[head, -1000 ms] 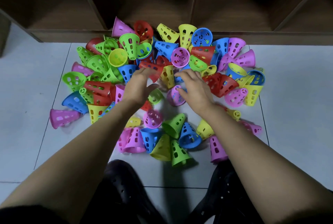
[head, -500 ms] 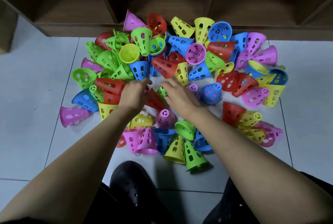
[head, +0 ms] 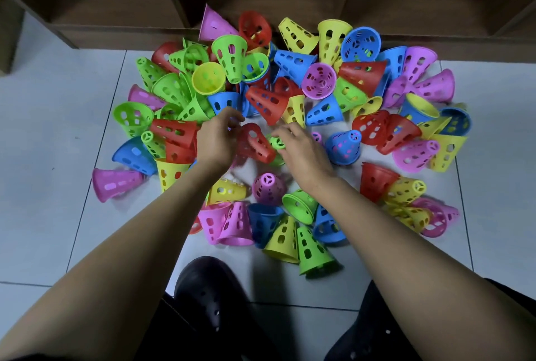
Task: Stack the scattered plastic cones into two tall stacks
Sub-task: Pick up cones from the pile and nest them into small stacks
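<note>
While cones [head: 319,80] lie strewn on the floor [head: 58,128] from nine to three o'clock, your left hand [head: 216,144] grips a red cone [head: 256,144], right hand [head: 304,153] pinching a green cone [head: 278,143] alongside, likely to nest them.

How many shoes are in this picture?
2. The left shoe, black, is at bottom centre; the right shoe, also black, is at bottom right, partly cut off by the picture's edge.

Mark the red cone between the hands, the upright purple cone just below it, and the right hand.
red cone [head: 256,145]: head view, perforated side wall
purple cone [head: 269,180]: head view, spoked narrow top
right hand [head: 304,154]: head view, back of the hand
</note>
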